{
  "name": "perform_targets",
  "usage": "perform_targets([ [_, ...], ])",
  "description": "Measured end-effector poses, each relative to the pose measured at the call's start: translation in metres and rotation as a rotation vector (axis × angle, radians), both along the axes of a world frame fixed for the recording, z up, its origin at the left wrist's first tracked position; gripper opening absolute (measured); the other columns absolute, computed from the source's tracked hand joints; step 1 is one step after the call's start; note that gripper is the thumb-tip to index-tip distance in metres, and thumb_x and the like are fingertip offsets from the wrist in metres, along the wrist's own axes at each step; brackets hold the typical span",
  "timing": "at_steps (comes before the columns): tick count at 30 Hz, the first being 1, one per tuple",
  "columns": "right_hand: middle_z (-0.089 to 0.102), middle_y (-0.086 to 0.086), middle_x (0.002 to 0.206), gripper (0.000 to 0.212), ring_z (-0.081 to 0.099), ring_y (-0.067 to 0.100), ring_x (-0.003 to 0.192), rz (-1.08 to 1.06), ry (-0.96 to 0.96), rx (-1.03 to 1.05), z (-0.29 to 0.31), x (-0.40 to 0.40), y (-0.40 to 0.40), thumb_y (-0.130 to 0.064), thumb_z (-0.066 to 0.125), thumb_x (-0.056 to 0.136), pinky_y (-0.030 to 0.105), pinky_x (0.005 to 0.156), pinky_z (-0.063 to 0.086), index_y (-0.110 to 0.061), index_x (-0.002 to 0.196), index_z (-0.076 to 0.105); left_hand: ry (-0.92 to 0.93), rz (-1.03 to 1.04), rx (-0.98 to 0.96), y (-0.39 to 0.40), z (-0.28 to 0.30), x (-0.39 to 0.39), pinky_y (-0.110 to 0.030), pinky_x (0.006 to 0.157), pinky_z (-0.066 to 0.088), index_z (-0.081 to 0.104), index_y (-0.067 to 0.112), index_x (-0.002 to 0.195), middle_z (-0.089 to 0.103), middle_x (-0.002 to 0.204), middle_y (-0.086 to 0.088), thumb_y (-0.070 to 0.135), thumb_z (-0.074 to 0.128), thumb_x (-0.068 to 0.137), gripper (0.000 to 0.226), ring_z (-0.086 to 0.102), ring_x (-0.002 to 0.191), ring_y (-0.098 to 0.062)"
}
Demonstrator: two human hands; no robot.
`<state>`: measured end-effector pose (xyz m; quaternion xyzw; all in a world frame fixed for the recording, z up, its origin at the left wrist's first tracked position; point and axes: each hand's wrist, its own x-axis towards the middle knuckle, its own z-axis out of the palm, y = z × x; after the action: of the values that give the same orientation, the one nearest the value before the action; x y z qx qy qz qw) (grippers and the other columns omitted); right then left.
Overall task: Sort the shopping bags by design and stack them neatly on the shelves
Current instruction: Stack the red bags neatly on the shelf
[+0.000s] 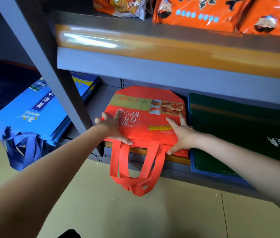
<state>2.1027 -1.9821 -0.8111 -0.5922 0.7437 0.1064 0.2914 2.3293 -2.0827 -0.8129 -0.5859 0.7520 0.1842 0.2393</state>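
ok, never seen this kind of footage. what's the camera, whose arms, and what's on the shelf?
No robot here: one wide-angle camera sits on a person's head, looking forward and down at their bare arms. The left hand and right hand lie with spread fingers on a stack of red shopping bags on the low grey shelf, thumbs against its front edge; red handles hang over the front. Nothing is gripped. A stack of blue bags lies to the left, dark green bags to the right, orange snack packs above.

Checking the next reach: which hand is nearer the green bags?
Right. The right hand rests on the red bags' right edge, beside the green bags; the left hand presses the far left side.
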Motion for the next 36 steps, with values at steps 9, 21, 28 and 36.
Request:
perform_targets([
  [9, -0.04, 0.013, 0.145, 0.129, 0.013, 0.042, 0.141, 0.01, 0.006, -0.014, -0.008, -0.005, 0.017, -0.03, 0.084, 0.065, 0.046, 0.11, 0.031, -0.038, 0.145, -0.017, -0.07, -0.066, 0.097, -0.006, 0.0, 0.001, -0.048, 0.113, 0.023, -0.029, 0.029, 0.142, -0.027, 0.146, -0.031, 0.06, 0.081, 0.052, 0.146, 0.011, 0.139, -0.048],
  [21, -0.035, 0.011, 0.149, 0.123, 0.018, 0.041, 0.139, -0.025, 0.076, -0.021, -0.006, -0.01, 0.033, -0.012, 0.078, 0.074, 0.043, 0.104, 0.04, -0.04, 0.143, -0.021, -0.01, -0.082, 0.011, -0.001, -0.005, 0.001, -0.037, 0.091, 0.046, -0.023, 0.034, 0.144, 0.02, 0.142, -0.023, 0.018, 0.081, 0.07, 0.129, 0.052, 0.114, -0.035],
  [28, -0.029, 0.006, 0.152, 0.121, 0.006, 0.041, 0.142, -0.014, 0.045, -0.049, -0.008, -0.015, 0.037, -0.013, 0.078, 0.074, 0.044, 0.107, 0.034, -0.041, 0.145, -0.016, 0.031, -0.092, 0.053, -0.004, -0.006, 0.003, -0.029, 0.077, 0.05, -0.025, 0.034, 0.143, 0.039, 0.135, -0.023, 0.017, 0.079, 0.071, 0.128, 0.058, 0.092, -0.025],
  [36, -0.02, 0.012, 0.155, 0.117, 0.009, 0.034, 0.144, 0.038, 0.04, 0.014, 0.007, -0.02, 0.026, -0.022, 0.08, 0.072, 0.037, 0.114, 0.026, -0.035, 0.148, -0.009, -0.014, -0.095, -0.04, 0.004, -0.009, 0.0, -0.03, 0.08, 0.045, -0.022, 0.033, 0.145, 0.029, 0.138, -0.024, 0.014, 0.076, 0.076, 0.121, 0.055, 0.111, -0.03],
])
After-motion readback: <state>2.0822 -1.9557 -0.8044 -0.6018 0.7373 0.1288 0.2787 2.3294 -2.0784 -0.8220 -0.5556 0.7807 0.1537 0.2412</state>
